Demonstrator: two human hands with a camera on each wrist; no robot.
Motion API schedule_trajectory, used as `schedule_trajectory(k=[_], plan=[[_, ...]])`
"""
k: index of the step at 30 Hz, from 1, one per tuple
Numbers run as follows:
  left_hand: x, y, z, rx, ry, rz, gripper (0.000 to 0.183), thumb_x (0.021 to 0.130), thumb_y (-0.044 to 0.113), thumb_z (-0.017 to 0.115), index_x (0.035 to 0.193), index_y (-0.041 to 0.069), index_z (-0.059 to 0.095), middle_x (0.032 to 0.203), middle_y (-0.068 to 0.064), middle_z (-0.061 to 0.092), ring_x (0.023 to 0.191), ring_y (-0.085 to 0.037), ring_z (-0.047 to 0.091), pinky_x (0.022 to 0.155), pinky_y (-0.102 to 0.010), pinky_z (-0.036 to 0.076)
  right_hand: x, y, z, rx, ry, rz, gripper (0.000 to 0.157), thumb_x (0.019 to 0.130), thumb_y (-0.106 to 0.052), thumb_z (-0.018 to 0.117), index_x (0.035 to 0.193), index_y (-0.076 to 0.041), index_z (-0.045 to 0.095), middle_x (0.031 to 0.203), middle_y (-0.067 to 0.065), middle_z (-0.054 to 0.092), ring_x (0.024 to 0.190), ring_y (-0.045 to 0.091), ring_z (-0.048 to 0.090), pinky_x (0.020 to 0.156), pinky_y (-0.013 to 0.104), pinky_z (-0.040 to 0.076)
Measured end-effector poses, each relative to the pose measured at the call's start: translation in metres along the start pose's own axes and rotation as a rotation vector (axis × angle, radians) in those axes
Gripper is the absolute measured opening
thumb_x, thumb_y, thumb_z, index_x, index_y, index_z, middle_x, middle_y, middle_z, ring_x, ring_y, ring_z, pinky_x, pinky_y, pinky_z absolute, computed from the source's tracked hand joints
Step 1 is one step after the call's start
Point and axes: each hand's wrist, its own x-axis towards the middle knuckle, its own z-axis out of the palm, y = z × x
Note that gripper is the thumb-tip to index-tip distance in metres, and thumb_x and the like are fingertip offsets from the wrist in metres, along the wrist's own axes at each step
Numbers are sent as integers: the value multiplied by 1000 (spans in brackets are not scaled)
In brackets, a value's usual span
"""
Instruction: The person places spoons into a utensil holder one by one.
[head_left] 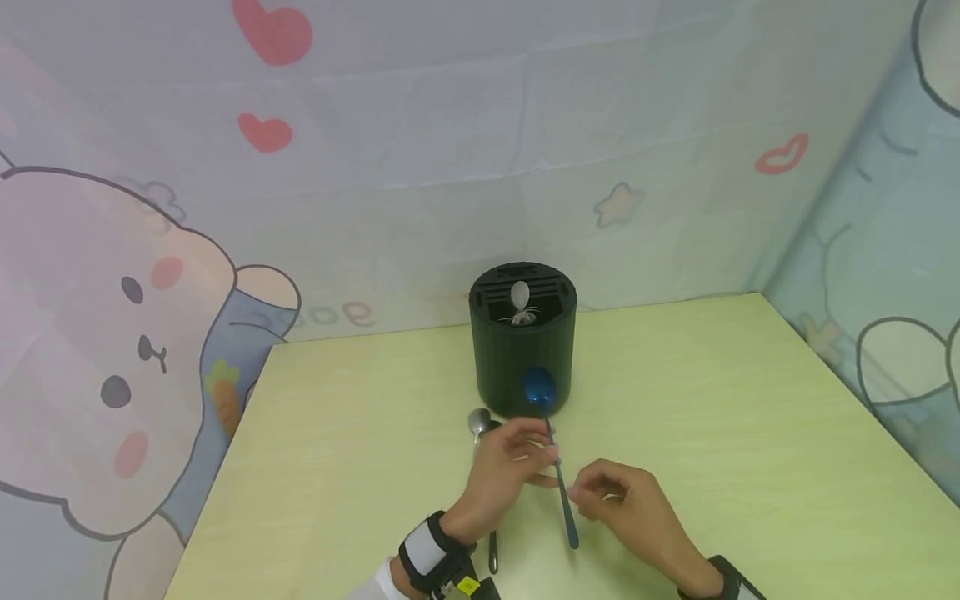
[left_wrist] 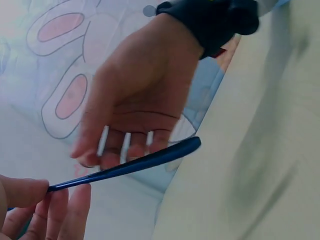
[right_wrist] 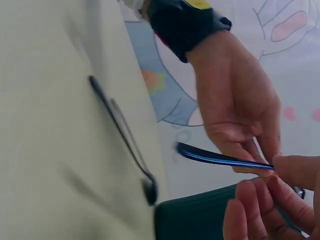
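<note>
A shiny blue spoon (head_left: 540,390) hangs above the table, its bowl up in front of the dark green utensil holder (head_left: 498,375). My left hand (head_left: 510,467) pinches its handle partway along, thumb on one side and fingers on the other. In the left wrist view the lower handle (left_wrist: 165,155) sticks out free past my left fingertips. My right hand (head_left: 626,508) hovers close beside that handle, fingers loosely bent; whether it touches cannot be told. Two more spoons lie on the table by my left hand, a silver spoon (head_left: 478,419) and a dark spoon (head_left: 492,554), partly hidden by it.
In the holder stand a silver spoon (head_left: 520,294) and another metal utensil (head_left: 523,318) that I cannot make out. The pale yellow-green table (head_left: 720,417) reaches back to a cartoon-printed cloth (head_left: 420,225), with another cloth panel on the right.
</note>
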Motion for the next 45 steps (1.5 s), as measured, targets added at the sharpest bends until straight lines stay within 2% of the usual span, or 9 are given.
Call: schedule_trajectory(k=[3, 6, 9, 14, 19, 26, 35, 40, 45], plan=[[-1, 4, 0, 74, 8, 32, 27, 90, 9, 70, 115, -2, 65, 110, -10, 65, 90, -10, 67, 73, -37, 62, 9, -10, -7, -40, 96, -57, 13, 93, -26, 68, 99, -15, 71, 92, 1, 71, 76, 5, 66, 68, 24, 57], [-2, 9, 1, 154, 2, 81, 24, 90, 11, 71, 110, -1, 68, 111, -16, 66, 89, -8, 66, 72, -34, 62, 19, -22, -14, -82, 153, -131, 17, 95, -24, 66, 109, -15, 71, 99, 0, 72, 84, 2, 65, 73, 24, 57], [-3, 13, 3, 206, -11, 133, 21, 90, 12, 71, 108, 1, 70, 106, -19, 68, 87, -6, 66, 72, -32, 62, 27, -30, -19, -79, 145, -184, 18, 96, -24, 65, 111, -19, 72, 104, -4, 71, 92, 2, 64, 79, 24, 56], [-2, 20, 6, 269, -18, 183, 17, 91, 15, 70, 106, 7, 73, 100, -14, 72, 87, -5, 68, 72, -31, 61, 35, -37, -21, 24, 104, -215, 10, 94, -22, 67, 102, -18, 73, 102, -2, 70, 95, 7, 65, 87, 24, 56], [1, 32, 5, 283, -11, 215, 17, 91, 13, 70, 106, 5, 73, 100, -15, 71, 87, -6, 67, 73, -29, 61, 43, -47, -22, 10, 117, -236, 7, 94, -20, 67, 98, -15, 71, 98, -1, 68, 94, 7, 63, 89, 23, 54], [17, 60, 2, 305, 5, 318, 16, 91, 14, 71, 102, 3, 73, 99, -15, 72, 86, -12, 71, 73, -30, 61, 57, -76, -34, -21, 148, -337, 6, 94, -14, 66, 98, -13, 70, 97, -1, 66, 93, 9, 61, 91, 20, 52], [38, 95, 1, 390, 21, 442, 15, 91, 18, 71, 100, 6, 73, 94, -12, 73, 80, -19, 72, 70, -29, 61, 74, -103, -49, 17, 186, -354, 13, 95, -15, 65, 104, -6, 69, 97, 2, 68, 91, 5, 65, 86, 17, 53], [49, 112, 2, 415, 37, 476, 15, 93, 21, 69, 97, 6, 72, 91, -11, 73, 73, -22, 72, 68, -29, 61, 83, -119, -58, 38, 206, -397, 16, 95, -14, 65, 104, -2, 68, 96, 3, 66, 93, 6, 65, 86, 17, 55], [60, 127, 3, 409, 51, 505, 15, 93, 19, 69, 96, 4, 71, 91, -13, 73, 75, -27, 71, 69, -30, 61, 92, -135, -66, 31, 214, -419, 18, 95, -15, 65, 105, -1, 68, 93, 0, 66, 90, 6, 67, 82, 19, 57]])
